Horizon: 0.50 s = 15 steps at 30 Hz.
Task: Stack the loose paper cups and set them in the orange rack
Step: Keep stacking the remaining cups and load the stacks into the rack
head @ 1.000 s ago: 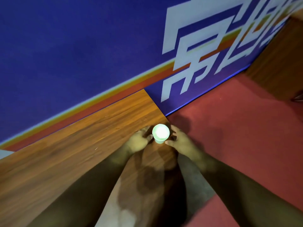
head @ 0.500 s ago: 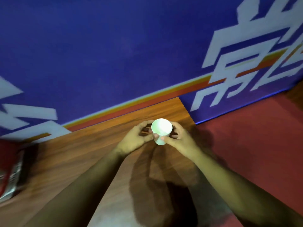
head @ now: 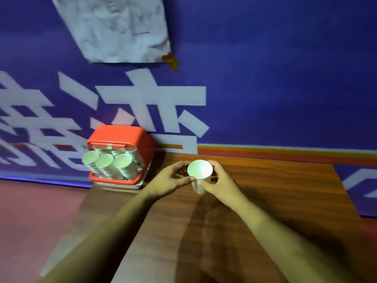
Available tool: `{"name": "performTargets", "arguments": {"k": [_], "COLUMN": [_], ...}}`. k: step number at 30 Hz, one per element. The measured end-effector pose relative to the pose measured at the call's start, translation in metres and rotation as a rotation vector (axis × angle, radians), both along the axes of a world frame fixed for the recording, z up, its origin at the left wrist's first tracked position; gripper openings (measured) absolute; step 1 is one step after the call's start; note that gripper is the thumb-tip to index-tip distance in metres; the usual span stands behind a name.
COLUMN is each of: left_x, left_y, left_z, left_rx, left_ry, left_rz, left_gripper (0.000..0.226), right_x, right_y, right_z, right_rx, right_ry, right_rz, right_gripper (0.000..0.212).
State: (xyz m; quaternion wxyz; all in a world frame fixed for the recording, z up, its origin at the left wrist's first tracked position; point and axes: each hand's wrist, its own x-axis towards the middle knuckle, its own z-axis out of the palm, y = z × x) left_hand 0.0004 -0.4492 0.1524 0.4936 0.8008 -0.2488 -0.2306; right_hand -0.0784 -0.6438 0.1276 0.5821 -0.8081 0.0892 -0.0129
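Note:
A white paper cup (head: 200, 172) stands upright above the wooden table (head: 275, 201), open mouth up. My right hand (head: 219, 180) grips its side with curled fingers. My left hand (head: 172, 178) pinches it from the left, fingertips at the cup wall. Whether it is one cup or a small stack I cannot tell. The orange rack (head: 120, 137) lies tipped at the table's far left corner against the wall. Three stacks of white cups (head: 108, 163) lie in it, mouths facing me.
A blue wall with large white characters (head: 151, 103) runs behind the table. A crumpled white sheet (head: 120, 29) hangs on it above the rack. Red floor (head: 34, 211) lies left of the table edge.
The view has swung left, bringing the orange rack and its cup stacks into sight. Both hands keep holding the cup, carried leftward along the table.

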Motion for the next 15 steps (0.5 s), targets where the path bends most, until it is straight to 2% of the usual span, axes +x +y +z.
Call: {"name": "performTargets", "arguments": {"k": [5, 7, 9, 13, 15], "left_x": [0.045, 0.068, 0.092, 0.139, 0.159], "left_y": [0.112, 0.153, 0.191, 0.253, 0.272], "left_z": [-0.015, -0.021, -0.029, -0.051, -0.063], "left_rx": [0.053, 0.084, 0.148, 0.254, 0.34], "left_ry": [0.0, -0.056, -0.244, -0.51, -0.621], "left_rz": [0.013, 0.063, 0.154, 0.351, 0.428], "left_gripper": [0.047, 0.048, 0.05, 0.031, 0.041], "right_x": [0.05, 0.071, 0.092, 0.136, 0.157], "right_y": [0.111, 0.147, 0.176, 0.225, 0.245], "right_z": [-0.016, -0.02, -0.025, -0.024, -0.021], "right_rx": [0.003, 0.011, 0.02, -0.001, -0.016], "right_ry": [0.03, 0.046, 0.053, 0.059, 0.039], "right_rz": [0.013, 0.007, -0.03, -0.082, -0.109], "right_gripper": [0.062, 0.062, 0.062, 0.063, 0.066]}}
